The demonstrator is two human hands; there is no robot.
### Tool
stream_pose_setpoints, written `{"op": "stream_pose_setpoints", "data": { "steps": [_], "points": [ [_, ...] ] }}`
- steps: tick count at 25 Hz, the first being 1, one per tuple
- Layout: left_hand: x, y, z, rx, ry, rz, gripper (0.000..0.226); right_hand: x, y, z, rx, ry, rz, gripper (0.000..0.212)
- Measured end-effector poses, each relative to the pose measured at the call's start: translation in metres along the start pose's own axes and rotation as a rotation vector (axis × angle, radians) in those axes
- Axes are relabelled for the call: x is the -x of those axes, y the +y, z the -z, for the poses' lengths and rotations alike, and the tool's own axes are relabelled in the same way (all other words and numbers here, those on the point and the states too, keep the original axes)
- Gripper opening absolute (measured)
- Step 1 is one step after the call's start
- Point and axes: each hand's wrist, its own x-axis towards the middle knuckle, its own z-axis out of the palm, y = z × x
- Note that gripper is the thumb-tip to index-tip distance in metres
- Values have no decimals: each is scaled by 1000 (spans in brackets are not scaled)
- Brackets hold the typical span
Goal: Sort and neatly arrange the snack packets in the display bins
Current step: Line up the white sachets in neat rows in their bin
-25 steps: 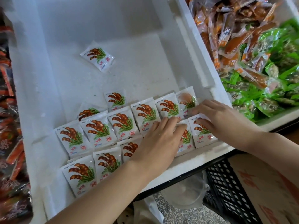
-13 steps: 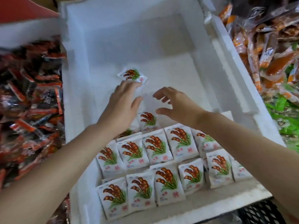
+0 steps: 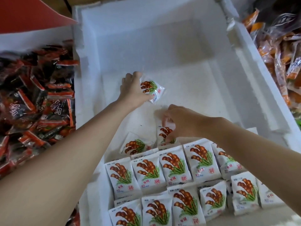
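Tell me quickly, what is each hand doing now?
Left hand: grips the lone packet.
Right hand: pinches a second packet.

One view only: head-worn wide-angle, pointed forward and steeply down into the white foam bin (image 3: 162, 46), close in. Both forearms enter from the lower corners. Left hand (image 3: 132, 90), gripping a loose packet (image 3: 154, 89), sits just above frame centre. Right hand (image 3: 179, 121), pinching a second packet (image 3: 164, 133), sits just below. Red-black packets (image 3: 32, 95) are cropped at the left edge, orange packets (image 3: 276, 54) at the right.
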Motion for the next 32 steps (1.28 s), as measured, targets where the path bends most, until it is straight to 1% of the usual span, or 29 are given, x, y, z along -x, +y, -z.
{"op": "stream_pose_setpoints", "data": {
  "steps": [2, 4, 6, 9, 10, 11, 13, 15, 17, 19, 22, 23, 25, 27, 28, 30, 31, 32],
  "points": [
    [4, 2, 0, 189, 31, 34, 68, 2, 2, -1, -57, -15, -23, 51],
    [10, 3, 0, 308, 73, 59, 54, 5, 4, 0, -108, -40, -36, 53],
    [20, 3, 0, 367, 98, 64, 42, 6, 6, 2, -136, -92, -46, 51],
    [37, 2, 5, 430, 123, 53, 34, 6, 10, 5, -167, -181, -76, 46],
    [42, 1, 7, 466, 125, 46, 31, 6, 12, 6, -167, -176, -77, 42],
    [47, -1, 10, 502, 123, 45, 26, 6, 13, 7, -163, -135, -72, 36],
    [56, -5, 16, 568, 114, 51, 15, 8, 13, 14, -212, 34, -54, 15],
    [64, -7, 22, 634, 71, 54, 17, 14, 7, 25, -348, 228, -47, 10],
    [75, -6, 29, 701, -16, 56, 23, 19, -5, 34, -506, 333, 3, 11],
    [86, -4, 34, 750, -82, 75, 31, 20, -19, 39, -607, 358, 50, 14],
    [102, -4, 44, 833, -123, 140, 17, 18, -39, 41, -589, 378, 79, 19],
    [107, -5, 47, 843, -141, 138, 20, 17, -45, 42, -575, 387, 90, 21],
    [115, -10, 54, 776, -166, 83, 37, 14, -59, 40, -602, 385, 125, 23],
    [122, -14, 60, 690, -147, 30, 46, 10, -73, 36, -691, 360, 186, 22],
    [125, -17, 64, 666, -119, 17, 44, 7, -78, 35, -755, 362, 226, 20],
    [131, -23, 71, 647, -38, 7, 40, 0, -79, 33, -885, 437, 257, 12],
    [135, -27, 74, 646, -1, 7, 40, -4, -75, 32, -881, 480, 237, 12],
    [138, -31, 79, 653, 34, 12, 40, -9, -70, 29, -798, 488, 214, 15]
  ]
}}
